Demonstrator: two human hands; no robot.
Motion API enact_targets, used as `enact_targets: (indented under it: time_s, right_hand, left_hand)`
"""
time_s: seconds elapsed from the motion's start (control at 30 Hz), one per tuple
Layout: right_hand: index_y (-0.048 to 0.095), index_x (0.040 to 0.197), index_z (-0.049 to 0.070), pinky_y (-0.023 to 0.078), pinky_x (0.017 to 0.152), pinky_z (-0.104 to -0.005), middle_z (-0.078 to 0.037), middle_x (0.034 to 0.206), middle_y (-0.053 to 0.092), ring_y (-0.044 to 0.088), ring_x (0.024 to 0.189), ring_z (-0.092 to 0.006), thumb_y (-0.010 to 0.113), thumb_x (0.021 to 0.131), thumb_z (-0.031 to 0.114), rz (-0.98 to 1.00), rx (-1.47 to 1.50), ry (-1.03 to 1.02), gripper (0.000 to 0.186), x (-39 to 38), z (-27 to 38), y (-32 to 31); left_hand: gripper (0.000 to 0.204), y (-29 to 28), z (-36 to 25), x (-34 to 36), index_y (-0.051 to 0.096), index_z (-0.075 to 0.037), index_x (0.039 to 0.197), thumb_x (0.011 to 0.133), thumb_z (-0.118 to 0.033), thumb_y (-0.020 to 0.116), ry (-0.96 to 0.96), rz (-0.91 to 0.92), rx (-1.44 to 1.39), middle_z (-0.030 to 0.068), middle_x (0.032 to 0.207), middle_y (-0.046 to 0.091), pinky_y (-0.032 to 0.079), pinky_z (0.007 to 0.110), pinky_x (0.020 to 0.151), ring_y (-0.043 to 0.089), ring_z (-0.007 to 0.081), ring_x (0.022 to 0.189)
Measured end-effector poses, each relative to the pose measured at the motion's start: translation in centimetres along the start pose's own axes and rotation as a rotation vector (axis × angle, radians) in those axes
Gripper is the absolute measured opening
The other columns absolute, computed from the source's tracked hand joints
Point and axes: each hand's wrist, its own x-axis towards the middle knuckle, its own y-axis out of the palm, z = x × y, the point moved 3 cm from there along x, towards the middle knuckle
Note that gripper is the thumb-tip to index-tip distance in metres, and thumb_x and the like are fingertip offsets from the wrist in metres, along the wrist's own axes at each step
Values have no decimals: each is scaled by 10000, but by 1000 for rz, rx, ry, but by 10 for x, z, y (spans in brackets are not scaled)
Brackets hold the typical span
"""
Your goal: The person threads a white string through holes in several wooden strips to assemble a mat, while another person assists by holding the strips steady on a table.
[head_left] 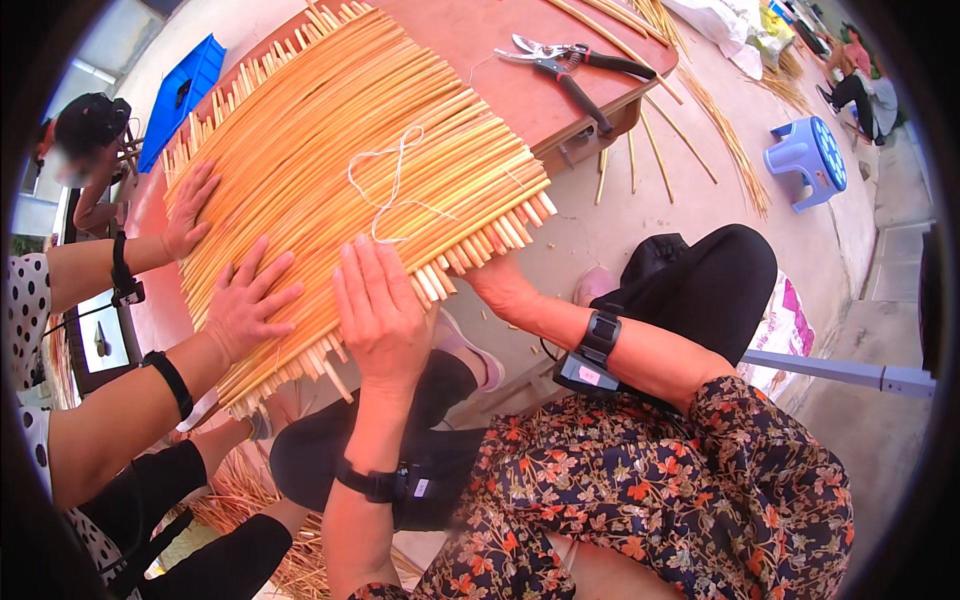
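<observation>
A mat of yellow straw stalks [330, 140], laid side by side, hangs over the near edge of the table. My left hand [378, 305] lies on its near part, fingers stretched and close together. At the mat's right near edge, my right hand [497, 284] reaches underneath, its fingers hidden by the stalks. White string [392, 190] lies looped on top, just beyond my left hand. A co-worker's two hands rest spread on the mat's left side, one hand [252, 308] beside my left hand and the other hand [190, 212] farther off.
Pruning shears [572, 62] with dark handles lie on the reddish table [470, 30], right of the mat. Loose stalks [725, 140] are on the floor near a blue-and-white stool [808, 160]. A blue crate [185, 95] stands far left. Straw [240, 520] lies below, beside the co-worker's legs.
</observation>
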Motion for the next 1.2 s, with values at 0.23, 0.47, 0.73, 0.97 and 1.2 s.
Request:
enact_targets:
  time_s: [0.23, 0.47, 0.73, 0.97, 1.2]
  right_hand:
    - [565, 1160, 41, 453, 857, -373, -98, 1119, 607, 572, 1003, -242, 631, 872, 182, 116, -314, -4, 328, 0, -18, 7]
    - [597, 1141, 53, 479, 804, -372, -124, 1045, 645, 618, 943, -257, 581, 873, 215, 133, -522, 12, 313, 7, -40, -3]
    - [514, 1275, 98, 499, 827, -371, -51, 1070, 634, 623, 900, -185, 590, 885, 179, 37, 659, 243, 406, -8, -1, -29]
    - [507, 1185, 71, 537, 851, -317, -58, 1167, 599, 599, 1029, -151, 599, 908, 219, 88, 1339, 400, 327, 4, 9, -7]
    - [459, 911, 65, 500, 838, -388, -65, 808, 516, 539, 717, -194, 510, 965, 142, -265, 1493, 590, 107, 9, -115, -79]
  left_hand:
    - [773, -2, -1, 0, 459, 84, 1273, 628, -205, 772, 23, 26, 58, 255, 1326, 472, 369, 464, 1034, 450, 385, 1249]
    - [764, -4, 0, -1, 460, 86, 1273, 629, -193, 765, 43, 8, 92, 255, 1322, 476, 378, 470, 1026, 459, 388, 1240]
    - [770, -3, 1, -5, 461, 86, 1269, 621, -194, 768, 42, -1, 87, 255, 1320, 476, 378, 462, 1028, 458, 383, 1242]
    - [779, -8, -3, -6, 458, 77, 1277, 626, -212, 775, -2, -23, -3, 249, 1322, 477, 374, 461, 1031, 456, 378, 1245]
    - [775, -7, -8, -8, 458, 75, 1279, 636, -218, 776, 38, -15, 54, 250, 1322, 476, 374, 460, 1031, 454, 374, 1248]
